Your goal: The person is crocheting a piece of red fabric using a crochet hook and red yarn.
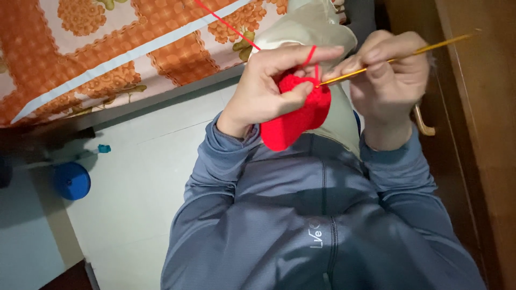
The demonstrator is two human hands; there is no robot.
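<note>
Red crochet piece (294, 115), ribbed, pinched in my left hand (269, 88); my right hand (389, 72) beside it pinching gold hook (398, 58); blue spool (71, 181) far left of it

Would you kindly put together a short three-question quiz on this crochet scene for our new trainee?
1. True or false: the right hand holds the golden crochet hook.
2. Which does the left hand pinch? A) the blue yarn ball B) the red crocheted piece C) the patterned cloth
3. Fill in: the red yarn strand runs up from the work across the ____ patterned cloth.

Key
1. True.
2. B: the red crocheted piece sits between thumb and fingers; the blue yarn ball lies on the floor.
3. Orange.
</note>
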